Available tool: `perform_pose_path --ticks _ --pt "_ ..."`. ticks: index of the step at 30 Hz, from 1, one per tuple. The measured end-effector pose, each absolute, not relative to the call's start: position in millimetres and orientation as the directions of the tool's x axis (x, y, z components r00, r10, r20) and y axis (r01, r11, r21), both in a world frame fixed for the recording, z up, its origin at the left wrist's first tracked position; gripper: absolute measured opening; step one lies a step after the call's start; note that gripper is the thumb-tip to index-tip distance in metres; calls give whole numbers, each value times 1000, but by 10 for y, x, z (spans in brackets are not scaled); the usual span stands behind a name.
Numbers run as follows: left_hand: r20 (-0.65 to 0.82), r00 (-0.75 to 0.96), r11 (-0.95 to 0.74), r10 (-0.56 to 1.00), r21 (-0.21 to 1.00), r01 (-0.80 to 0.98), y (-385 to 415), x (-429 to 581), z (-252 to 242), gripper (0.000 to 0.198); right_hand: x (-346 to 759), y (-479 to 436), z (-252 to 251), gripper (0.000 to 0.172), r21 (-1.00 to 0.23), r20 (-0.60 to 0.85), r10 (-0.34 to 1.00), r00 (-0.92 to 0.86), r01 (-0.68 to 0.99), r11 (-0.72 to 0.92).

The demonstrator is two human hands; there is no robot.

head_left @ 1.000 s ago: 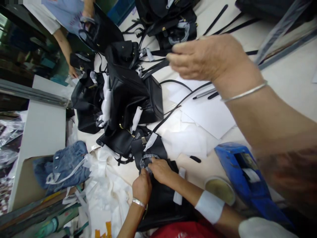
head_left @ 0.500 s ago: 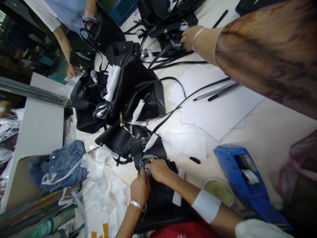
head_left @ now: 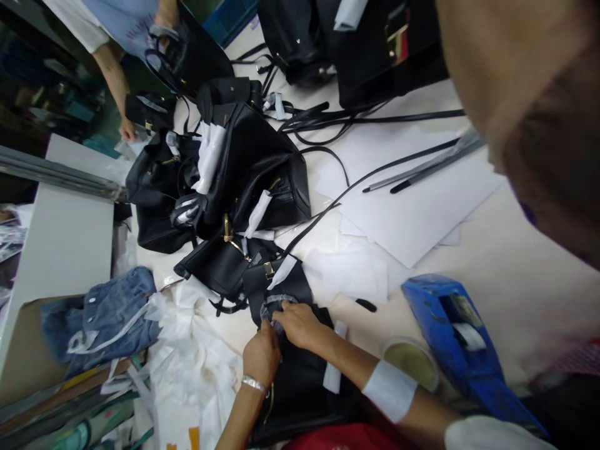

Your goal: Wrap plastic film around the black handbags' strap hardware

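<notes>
A black handbag (head_left: pixel 300 381) lies in front of me, its flap (head_left: pixel 255 287) turned away and bearing a gold buckle and a strip of white tissue. Its handle (head_left: pixel 276 300) is wrapped in clear plastic. My left hand (head_left: pixel 261 356), with a silver bracelet, is closed in a pinch at the near end of that handle. Close beside it, my right hand (head_left: pixel 296 325) has its fingers curled onto the wrapped handle. The fingertips of both hands are partly hidden. A smaller black pouch with a gold zip (head_left: pixel 220 265) touches the bag's far side.
Several black bags (head_left: pixel 267 162) crowd the table's far side. White paper sheets (head_left: pixel 403 212), pens (head_left: pixel 422 175), a blue tape dispenser (head_left: pixel 469 350) and a tape roll (head_left: pixel 410 362) lie rightward. Crumpled tissue (head_left: pixel 192 362) lies left. A co-worker's head blocks the right; another person stands far left.
My hands stay at the wrapped handle with hardly any movement. The co-worker on the right has leaned in, the braceleted arm is gone from sight, and black bags at the top have shifted.
</notes>
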State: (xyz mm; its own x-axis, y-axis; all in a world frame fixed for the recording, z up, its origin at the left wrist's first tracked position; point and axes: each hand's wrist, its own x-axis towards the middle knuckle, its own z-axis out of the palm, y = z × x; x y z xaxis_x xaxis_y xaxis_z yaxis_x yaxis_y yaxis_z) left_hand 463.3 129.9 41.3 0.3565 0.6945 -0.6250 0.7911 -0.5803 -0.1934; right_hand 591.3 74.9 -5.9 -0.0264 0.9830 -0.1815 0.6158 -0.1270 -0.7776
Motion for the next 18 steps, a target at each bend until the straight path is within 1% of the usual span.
perform_pose_path --ticks 3,5,8,13,18 --pt "-627 356 -575 693 -183 797 1304 4621 427 25 5948 643 -39 31 -779 -170 984 51 605 -166" --pt "-617 370 -583 695 -181 792 1308 4614 440 26 5955 586 -26 29 -764 -192 978 86 612 -203" --pt "-601 379 -585 704 -188 789 1316 4608 454 27 5934 553 -12 24 -750 -210 975 68 629 -205" --pt "-618 406 -612 673 -158 775 1313 4651 426 24 5885 570 -42 22 -758 -237 969 70 611 -230" --pt "-643 373 -588 669 -151 795 1322 4772 376 25 5901 562 -93 26 -790 -224 972 77 569 -227"
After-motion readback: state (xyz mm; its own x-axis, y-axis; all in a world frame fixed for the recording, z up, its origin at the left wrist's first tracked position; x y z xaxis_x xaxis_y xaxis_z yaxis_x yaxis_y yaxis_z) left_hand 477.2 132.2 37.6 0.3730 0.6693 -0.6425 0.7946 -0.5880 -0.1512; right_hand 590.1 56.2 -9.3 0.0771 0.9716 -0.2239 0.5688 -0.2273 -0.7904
